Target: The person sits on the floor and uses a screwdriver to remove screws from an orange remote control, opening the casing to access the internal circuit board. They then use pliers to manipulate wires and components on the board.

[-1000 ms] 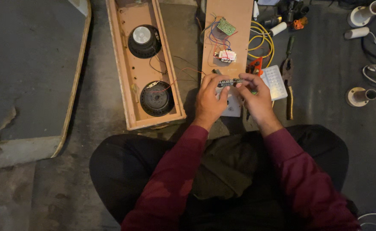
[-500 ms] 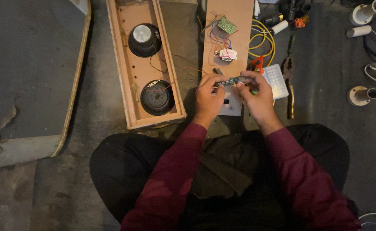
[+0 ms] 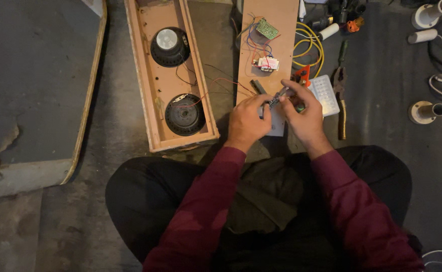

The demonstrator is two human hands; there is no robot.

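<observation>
My left hand [image 3: 247, 121] and my right hand [image 3: 304, 117] meet over the near end of a wooden panel [image 3: 274, 55], both pinching a small dark elongated part [image 3: 277, 97] between the fingertips. Thin red and black wires [image 3: 221, 83] run from that spot to an open wooden speaker box [image 3: 153, 108] on the left, which holds two round speakers [image 3: 185, 115]. On the panel lie a green circuit board [image 3: 267, 28] and a small white component [image 3: 266, 64] with coloured wires.
Yellow wire coil [image 3: 309, 48], a white compartment tray [image 3: 325, 93] and pliers [image 3: 341, 100] lie right of the panel. White round fittings [image 3: 425, 112] and cables sit at far right. A dark board with a wooden edge [image 3: 87, 100] lies at left on the concrete floor.
The small part between my fingers has tilted, its right end now higher. Both hands stay in almost the same place.
</observation>
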